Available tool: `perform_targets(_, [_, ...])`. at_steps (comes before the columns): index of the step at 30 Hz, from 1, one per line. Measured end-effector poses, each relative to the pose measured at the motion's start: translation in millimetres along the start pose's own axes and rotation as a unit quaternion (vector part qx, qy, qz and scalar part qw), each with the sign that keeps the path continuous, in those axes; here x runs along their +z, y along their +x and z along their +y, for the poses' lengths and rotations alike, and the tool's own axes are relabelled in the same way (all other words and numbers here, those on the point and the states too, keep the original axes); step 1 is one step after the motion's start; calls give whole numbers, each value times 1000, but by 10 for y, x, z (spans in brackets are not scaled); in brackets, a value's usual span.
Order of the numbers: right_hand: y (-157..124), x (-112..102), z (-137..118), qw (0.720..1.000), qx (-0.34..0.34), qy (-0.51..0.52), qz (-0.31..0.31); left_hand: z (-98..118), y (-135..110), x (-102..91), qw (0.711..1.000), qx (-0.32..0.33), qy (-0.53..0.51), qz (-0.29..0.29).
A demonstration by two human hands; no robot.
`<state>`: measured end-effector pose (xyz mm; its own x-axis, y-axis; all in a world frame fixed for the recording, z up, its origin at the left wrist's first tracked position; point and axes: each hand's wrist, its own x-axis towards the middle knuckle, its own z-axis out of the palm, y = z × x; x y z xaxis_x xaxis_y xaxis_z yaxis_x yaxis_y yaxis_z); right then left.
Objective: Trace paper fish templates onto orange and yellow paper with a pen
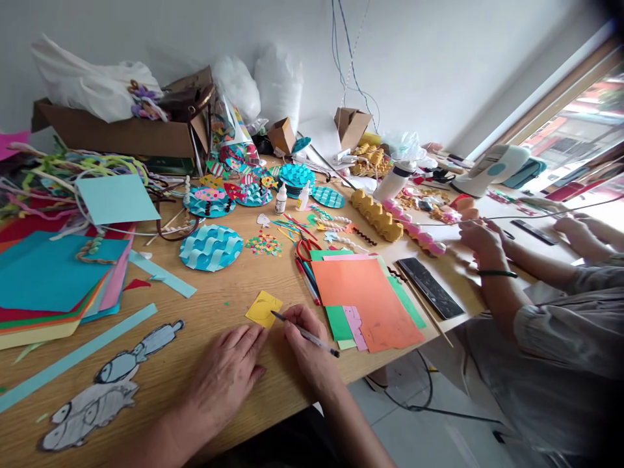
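Note:
My right hand is closed around a dark-tipped pen, its point at the right side of a small yellow paper piece. Dark lines are drawn on that paper. My left hand lies flat on the table, fingers stretched out, with the fingertips at the paper's lower edge. Just right of my right hand is an orange paper sheet on top of green and pink sheets. Several cut-out paper fish with drawn outlines lie left of my left hand.
Coloured paper is stacked at the left. Red-handled scissors, markers, a glue bottle and a blue wavy paper disc lie beyond my hands. At the right, a co-worker's hands are over the table; a sewing machine stands behind.

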<state>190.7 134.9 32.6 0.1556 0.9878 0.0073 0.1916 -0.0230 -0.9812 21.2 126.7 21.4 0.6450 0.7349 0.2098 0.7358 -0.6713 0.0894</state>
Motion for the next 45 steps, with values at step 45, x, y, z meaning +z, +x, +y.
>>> perform_targets(45, [-45,66,30,982,-97,-157,-50,64,-39,103,998,-8,17,53])
